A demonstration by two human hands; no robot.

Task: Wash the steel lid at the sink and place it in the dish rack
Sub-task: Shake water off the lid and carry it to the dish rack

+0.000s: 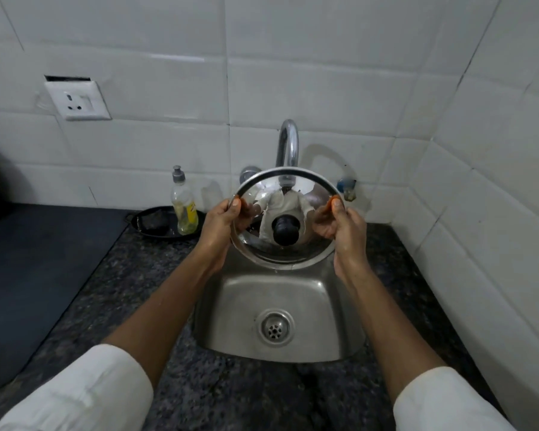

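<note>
The round steel lid with a black knob at its middle is held tilted, its top face toward me, over the back of the steel sink. My left hand grips the lid's left rim and my right hand grips its right rim. The chrome tap curves down just behind the lid's upper edge. I see no water running. No dish rack is in view.
A dish-soap bottle stands in a black tray with a dark scrubber left of the sink. The dark granite counter surrounds the basin. A dark mat lies at the left. White tiled walls stand behind and right, with a wall socket.
</note>
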